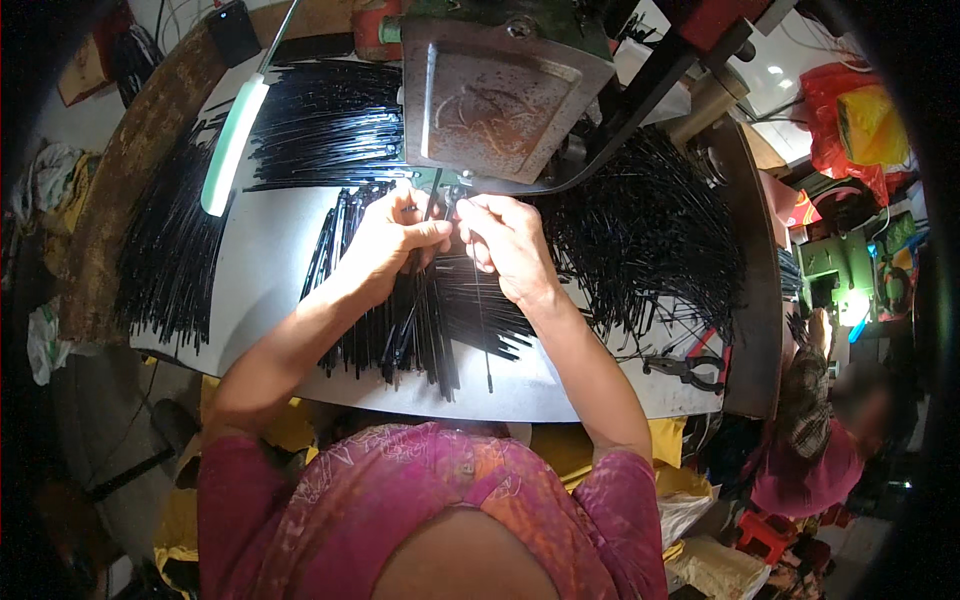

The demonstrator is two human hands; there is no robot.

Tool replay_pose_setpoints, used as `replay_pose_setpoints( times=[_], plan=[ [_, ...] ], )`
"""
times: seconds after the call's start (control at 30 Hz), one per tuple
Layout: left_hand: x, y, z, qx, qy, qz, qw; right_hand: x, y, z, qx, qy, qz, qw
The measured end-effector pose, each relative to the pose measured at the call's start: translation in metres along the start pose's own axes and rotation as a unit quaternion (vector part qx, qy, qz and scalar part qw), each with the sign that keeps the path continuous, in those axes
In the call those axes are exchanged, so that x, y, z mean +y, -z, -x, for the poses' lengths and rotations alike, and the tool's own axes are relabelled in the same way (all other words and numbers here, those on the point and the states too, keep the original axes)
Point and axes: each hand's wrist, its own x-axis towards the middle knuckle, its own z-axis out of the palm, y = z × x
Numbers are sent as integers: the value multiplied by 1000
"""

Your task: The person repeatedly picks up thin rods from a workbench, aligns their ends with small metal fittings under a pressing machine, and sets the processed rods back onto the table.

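Note:
Both my hands are raised close together at the lower edge of a green, worn metal machine (500,110). My left hand (385,245) is closed, thumb against fingers, around thin black rods like umbrella ribs; how many is hidden. Beside it, my right hand (510,245) pinches a thin black rod (482,325) that hangs down toward me over the table. Its upper end meets small metal parts under the machine, partly covered by my fingers. Below my hands a loose bundle of black rods (400,330) fans out on the white table (265,260).
More black rods lie in piles at the far left (325,130), the left edge (170,250) and the right (650,230). Pliers (685,372) rest near the right front edge. A white-and-green lamp (236,145) hangs at left. Another person (815,440) works at right.

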Motion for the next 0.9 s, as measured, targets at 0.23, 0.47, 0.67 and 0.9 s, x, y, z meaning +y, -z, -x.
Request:
replay_pose_setpoints(
  times=[0.23, 0.47, 0.67, 0.9],
  plan=[
    [0, -2, -3, 12, -10, 23, 1000, 2, -2, -4, 3, 6, 17, 1000],
    [3, -3, -5, 46, -1, 4, 999, 4, -6, -3, 12, 26, 31, 999],
    [5, -2, -5, 72, 17, -15, 997, 0, -2, 2, 17, -2, 97, 995],
    [9, 0, -7, 46, 9, -14, 999, -26, 44, 30, 82, 20, 214, 973]
  ],
)
